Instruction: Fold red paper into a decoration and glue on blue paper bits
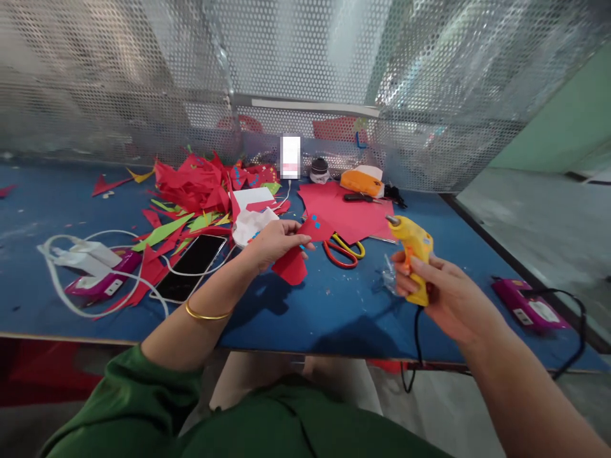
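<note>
Between its thumb and fingers, my left hand (281,243) pinches a red paper cutout (290,267) dotted with small blue squares, held above the table. My right hand (442,280) is wrapped round the handle of a yellow glue gun (411,245). The gun's nozzle points up and to the left, towards the cutout but apart from it; its black cord hangs past the table's front edge. Scissors (344,249) with one red and one yellow handle lie on the table between my hands. Crumpled clear plastic (389,275) lies just left of the glue gun.
Red paper sheets (344,207) lie behind the scissors, with an orange pouch (363,182) and a dark jar (319,170) at the back. Red and green scraps (191,184) pile up left. A phone (193,267), white cables and a purple power strip (102,280) are nearby; another purple strip (527,305) lies right.
</note>
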Available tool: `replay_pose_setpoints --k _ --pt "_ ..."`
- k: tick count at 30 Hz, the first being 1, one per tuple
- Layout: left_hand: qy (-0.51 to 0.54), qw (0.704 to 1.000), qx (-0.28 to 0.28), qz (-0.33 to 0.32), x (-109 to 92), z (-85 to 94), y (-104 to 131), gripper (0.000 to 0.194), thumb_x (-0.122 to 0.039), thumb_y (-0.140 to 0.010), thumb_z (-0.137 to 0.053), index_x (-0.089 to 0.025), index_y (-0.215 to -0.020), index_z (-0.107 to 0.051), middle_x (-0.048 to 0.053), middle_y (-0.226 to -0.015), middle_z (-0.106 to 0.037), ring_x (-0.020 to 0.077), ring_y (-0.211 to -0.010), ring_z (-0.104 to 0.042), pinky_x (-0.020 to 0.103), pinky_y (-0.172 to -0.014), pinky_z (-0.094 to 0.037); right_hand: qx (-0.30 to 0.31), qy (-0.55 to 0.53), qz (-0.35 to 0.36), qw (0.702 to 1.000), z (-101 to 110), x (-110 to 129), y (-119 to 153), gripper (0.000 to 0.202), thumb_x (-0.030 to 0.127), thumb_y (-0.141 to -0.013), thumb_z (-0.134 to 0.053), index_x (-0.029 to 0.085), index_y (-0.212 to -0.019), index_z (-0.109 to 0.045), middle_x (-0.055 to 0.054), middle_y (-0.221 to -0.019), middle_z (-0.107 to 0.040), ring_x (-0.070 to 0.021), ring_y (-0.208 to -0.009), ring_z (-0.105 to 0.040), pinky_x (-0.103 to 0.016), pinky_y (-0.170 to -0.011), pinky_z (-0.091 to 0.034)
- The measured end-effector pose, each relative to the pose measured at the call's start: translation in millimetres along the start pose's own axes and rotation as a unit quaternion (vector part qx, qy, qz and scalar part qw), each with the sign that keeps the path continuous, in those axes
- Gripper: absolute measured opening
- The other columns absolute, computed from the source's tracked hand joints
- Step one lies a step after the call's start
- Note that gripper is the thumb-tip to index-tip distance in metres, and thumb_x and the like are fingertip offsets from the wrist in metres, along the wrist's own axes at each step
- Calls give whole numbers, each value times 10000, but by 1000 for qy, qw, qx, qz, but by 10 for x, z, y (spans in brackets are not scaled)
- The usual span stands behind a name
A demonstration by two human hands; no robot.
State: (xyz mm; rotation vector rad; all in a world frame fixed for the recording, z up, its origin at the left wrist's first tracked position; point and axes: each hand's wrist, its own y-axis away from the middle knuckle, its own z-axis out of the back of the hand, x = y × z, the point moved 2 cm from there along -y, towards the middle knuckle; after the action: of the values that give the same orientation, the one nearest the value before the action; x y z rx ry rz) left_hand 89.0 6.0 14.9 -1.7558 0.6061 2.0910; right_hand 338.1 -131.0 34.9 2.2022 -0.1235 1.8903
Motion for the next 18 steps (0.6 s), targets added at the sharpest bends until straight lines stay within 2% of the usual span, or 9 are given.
replay_pose_setpoints --k 2,5,7,8,11,13,15,18 --pt "18 1000 -8 12 38 22 11 147 -292 -803 -685 -184 -825 -588 111 -901 -778 150 -594 -695 293 -571 -560 -25 18 36 999 -105 26 -29 292 392 -625 -857 204 -782 -698 16 -615 -594 -120 -531 -557 -269 -510 -496" --pt "18 1000 -16 6 105 61 31 161 -319 -797 -683 -185 -812 -595 113 -914 -781 151 -592 -696 289 -567 -553 -32 47 90 994 -281 60 -141 291 364 -628 -847 213 -834 -707 -37 -841 -730 -154 -624 -664 -290 -563 -543" --pt "3 1000 -18 -11 134 81 45 146 -323 -809 -659 -186 -814 -608 118 -939 -781 152 -617 -703 288 -584 -556 -17 65 111 992 -390 68 -291 263 342 -637 -828 203 -821 -702 -48 -909 -743 -145 -606 -657 -297 -558 -542" --pt "-3 1000 -21 -18 142 88 51 138 -320 -818 -645 -185 -821 -614 121 -953 -780 152 -633 -708 293 -601 -562 -21 72 124 989 -429 67 -386 244 325 -638 -820 194 -804 -698 -43 -869 -740 -135 -577 -634 -291 -541 -529" --pt "-4 999 -33 -12 149 89 67 132 -309 -834 -619 -180 -863 -618 129 -985 -776 156 -659 -714 308 -628 -573 -75 48 175 981 -472 59 -653 219 248 -620 -799 185 -807 -703 -4 -750 -703 -101 -512 -551 -267 -499 -477" --pt "1 999 -34 6 146 74 75 158 -316 -835 -623 -174 -905 -621 136 -998 -773 157 -656 -713 301 -596 -566 -92 21 189 977 -459 66 -737 197 211 -609 -789 187 -787 -706 1 -755 -695 -85 -501 -524 -253 -486 -453" --pt "2 999 -31 16 140 55 82 182 -329 -837 -629 -173 -933 -625 137 -1000 -773 158 -657 -714 290 -566 -557 -69 2 182 981 -431 100 -710 162 215 -635 -782 200 -776 -704 -6 -826 -706 -72 -509 -511 -245 -480 -443" --pt "-3 1000 -30 7 129 30 92 166 -337 -838 -638 -181 -891 -629 122 -966 -780 159 -655 -714 285 -561 -557 31 -23 131 991 -386 161 -542 143 268 -690 -759 245 -823 -711 -8 -950 -722 -69 -513 -497 -242 -450 -436"
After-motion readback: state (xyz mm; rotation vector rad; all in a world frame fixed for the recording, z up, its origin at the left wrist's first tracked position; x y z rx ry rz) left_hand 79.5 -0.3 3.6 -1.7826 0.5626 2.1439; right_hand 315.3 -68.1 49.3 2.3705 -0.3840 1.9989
